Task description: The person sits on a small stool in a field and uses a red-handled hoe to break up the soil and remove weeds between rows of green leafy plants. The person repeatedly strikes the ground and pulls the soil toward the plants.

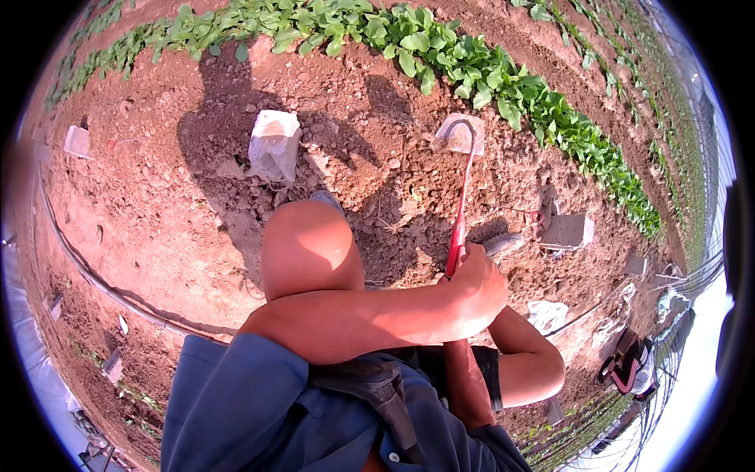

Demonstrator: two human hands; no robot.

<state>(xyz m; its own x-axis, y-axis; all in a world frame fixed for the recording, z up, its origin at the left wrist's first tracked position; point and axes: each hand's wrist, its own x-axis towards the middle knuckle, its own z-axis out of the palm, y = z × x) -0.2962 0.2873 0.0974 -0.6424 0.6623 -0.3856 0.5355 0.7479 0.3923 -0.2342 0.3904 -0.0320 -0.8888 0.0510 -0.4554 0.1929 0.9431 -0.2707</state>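
Note:
My left hand is closed around the red handle of a long-necked hoe, with my left forearm lying across in front of my knee. The hoe's thin curved metal neck runs away from me to a flat, pale blade resting on loose soil beside a leafy green row. My right forearm comes up beneath my left one. The right hand is mostly hidden behind the left forearm; only a sliver that may be its fingers shows near the handle's lower end.
A pale block stands on the soil before my bare knee. A grey block lies to the right, near crumpled white plastic. A dark hose curves along the left. Further crop rows run at the upper right.

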